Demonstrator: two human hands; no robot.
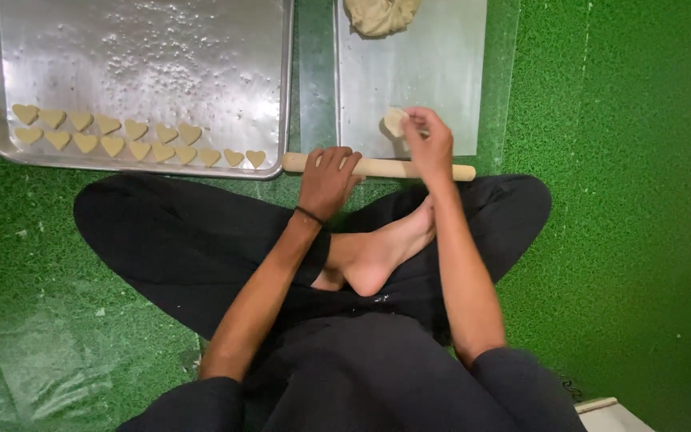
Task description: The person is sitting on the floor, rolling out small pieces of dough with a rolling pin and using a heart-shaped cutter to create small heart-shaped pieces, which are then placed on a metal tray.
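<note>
My left hand (326, 178) rests on a wooden rolling pin (385, 167) that lies across the near edge of a flat metal sheet (449, 72). My right hand (428, 141) pinches a small flattened piece of dough (394, 121) just above that sheet. A larger lump of dough (381, 14) sits at the sheet's far end. To the left, a floured baking tray (133, 56) carries several heart-shaped dough pieces (137, 138) in two rows along its near side.
I sit cross-legged in dark trousers on green artificial turf (625, 200), one bare foot (381, 252) showing between my arms. Clear plastic film (33, 368) lies on the turf at the lower left. A pale object's corner (609, 414) shows at the lower right.
</note>
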